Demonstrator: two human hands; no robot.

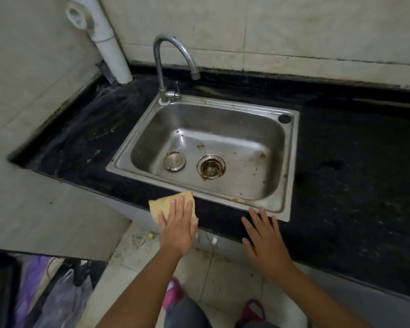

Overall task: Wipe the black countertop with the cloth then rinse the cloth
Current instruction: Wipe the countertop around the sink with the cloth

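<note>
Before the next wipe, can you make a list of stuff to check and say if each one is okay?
1. Cloth flat on the black countertop: ok.
2. Left hand pressing on the cloth with straight fingers: ok.
3. Right hand resting open on the countertop by the sink rim: ok.
4. Countertop clean: not ok, smears left of the sink.
5. Tap over the sink, ready for rinsing: ok, no water running.
6. Cloth wet enough: cannot tell.

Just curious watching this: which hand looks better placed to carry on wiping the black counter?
The left hand: it presses flat on the yellow cloth at the countertop edge. The right hand rests bare.
</note>
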